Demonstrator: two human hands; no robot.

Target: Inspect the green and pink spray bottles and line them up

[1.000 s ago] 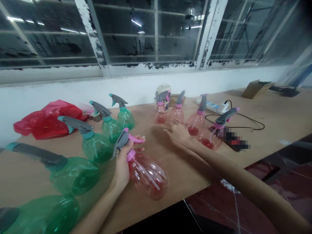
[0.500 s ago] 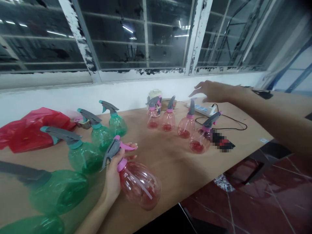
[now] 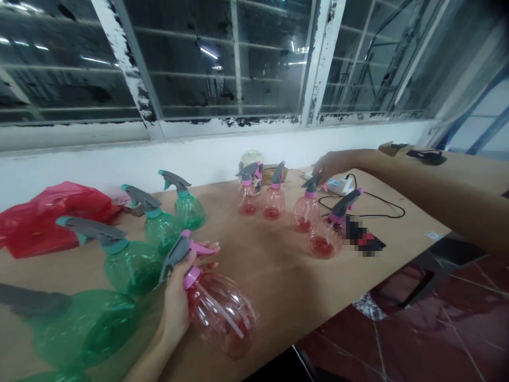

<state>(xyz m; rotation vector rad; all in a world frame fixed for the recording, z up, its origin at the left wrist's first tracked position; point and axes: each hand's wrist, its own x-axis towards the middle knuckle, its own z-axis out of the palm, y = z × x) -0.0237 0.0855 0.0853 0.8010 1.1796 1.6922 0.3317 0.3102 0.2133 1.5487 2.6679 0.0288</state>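
Note:
In my left hand [image 3: 181, 297] is a pink spray bottle [image 3: 225, 313] with a grey and pink trigger head, gripped at the neck and tilted, its base toward the lower right. A little red liquid lies inside. My right hand [image 3: 329, 163] reaches to the back, fingers closed on the grey head of another pink spray bottle [image 3: 305, 212]; some fingertips are hidden. Beside it stand more pink bottles, one in front [image 3: 324, 240] and two to its left, the nearer being a pink bottle [image 3: 273, 201]. Green spray bottles [image 3: 133, 265] line the left side.
Behind the green bottles lies a red plastic bag [image 3: 59, 217]. At the back are a white container [image 3: 251, 158] and a white power strip [image 3: 338, 184] with a black cable. A dark packet [image 3: 363, 236] lies right of the pink bottles. The brown table [image 3: 274, 297] ends at lower right.
My right hand has come down onto the pink bottle's spray head, which now points left. My left hand still holds its bottle; the view has shifted slightly.

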